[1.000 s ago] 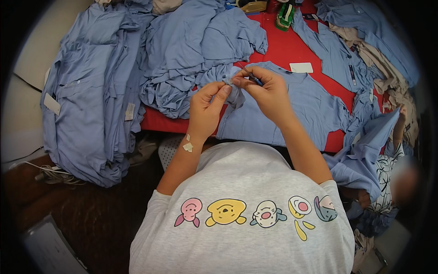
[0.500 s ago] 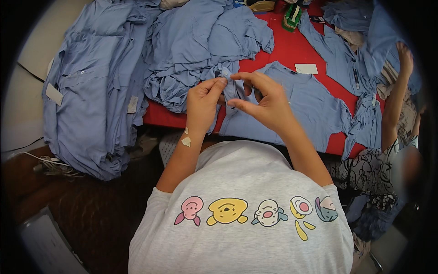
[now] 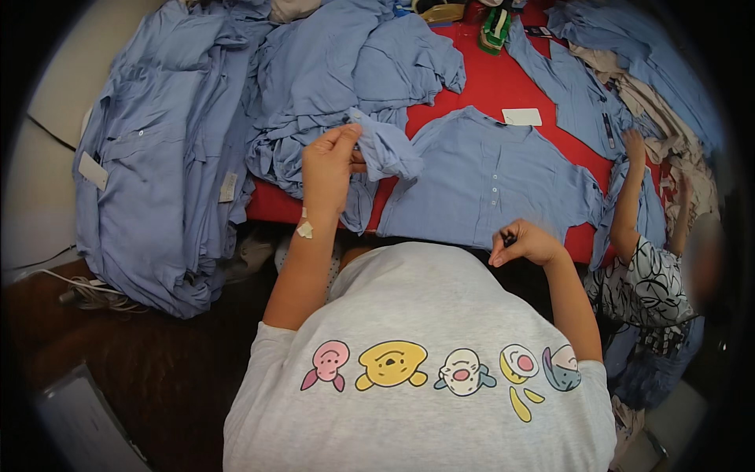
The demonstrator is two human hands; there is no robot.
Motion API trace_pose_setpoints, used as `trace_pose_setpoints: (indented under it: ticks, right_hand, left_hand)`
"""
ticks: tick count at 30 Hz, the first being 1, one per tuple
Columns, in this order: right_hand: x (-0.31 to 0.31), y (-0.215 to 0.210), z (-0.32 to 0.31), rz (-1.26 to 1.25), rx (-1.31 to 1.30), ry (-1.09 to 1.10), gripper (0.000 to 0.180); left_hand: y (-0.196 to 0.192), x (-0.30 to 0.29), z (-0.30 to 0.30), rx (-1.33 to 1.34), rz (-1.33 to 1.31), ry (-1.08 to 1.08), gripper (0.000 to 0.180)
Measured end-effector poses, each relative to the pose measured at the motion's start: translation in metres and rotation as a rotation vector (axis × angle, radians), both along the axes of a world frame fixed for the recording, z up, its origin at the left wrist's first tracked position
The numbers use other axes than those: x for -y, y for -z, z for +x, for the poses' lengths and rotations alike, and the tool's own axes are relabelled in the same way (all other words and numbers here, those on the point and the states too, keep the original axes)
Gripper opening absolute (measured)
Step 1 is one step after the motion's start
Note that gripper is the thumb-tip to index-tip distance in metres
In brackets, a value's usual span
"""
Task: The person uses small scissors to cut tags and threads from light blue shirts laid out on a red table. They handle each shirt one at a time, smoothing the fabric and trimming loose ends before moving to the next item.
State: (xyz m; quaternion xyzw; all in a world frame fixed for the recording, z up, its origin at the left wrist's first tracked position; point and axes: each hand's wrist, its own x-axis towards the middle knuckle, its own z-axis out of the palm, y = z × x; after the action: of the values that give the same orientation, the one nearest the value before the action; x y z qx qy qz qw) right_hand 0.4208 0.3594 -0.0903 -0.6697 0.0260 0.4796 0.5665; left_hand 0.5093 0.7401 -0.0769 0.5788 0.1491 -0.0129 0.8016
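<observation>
A blue shirt [image 3: 491, 177] lies spread flat on the red table [image 3: 487, 79] in front of me. My left hand [image 3: 326, 161] is raised over the table's near edge and pinches a cuff of that shirt's sleeve [image 3: 385, 149], lifting it. My right hand [image 3: 523, 242] has drawn back to the near table edge, close to my grey printed T-shirt [image 3: 425, 346]. It is closed around a small dark tool whose tip shows between the fingers. A white plaster [image 3: 304, 228] sticks to my left wrist.
Heaps of blue shirts [image 3: 157, 157] cover the left and back [image 3: 354, 55] of the table. A white label [image 3: 521, 116] lies by the collar. Another person in a black-and-white top [image 3: 641, 283] reaches a hand [image 3: 633, 145] onto shirts at the right. A green object [image 3: 495, 27] sits at the back.
My hands, together over the sleeve before, have parted. The right hand dropped back to the table edge with the dark tool. The left hand keeps the cuff raised. The other person's arm came in.
</observation>
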Motion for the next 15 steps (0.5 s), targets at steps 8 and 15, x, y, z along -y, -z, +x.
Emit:
trace_pose_setpoints:
  ticks: [8,15]
  right_hand:
    - [0.115,0.058,-0.161,-1.275,0.173,-0.010,0.052]
    - [0.128,0.112,-0.160,-1.240,0.640,0.933,0.039]
  left_hand:
    - [0.041,-0.135,0.023,0.061,0.250,-0.248,0.061]
    - [0.089,-0.051,-0.037,-0.575,0.272,0.621,0.040]
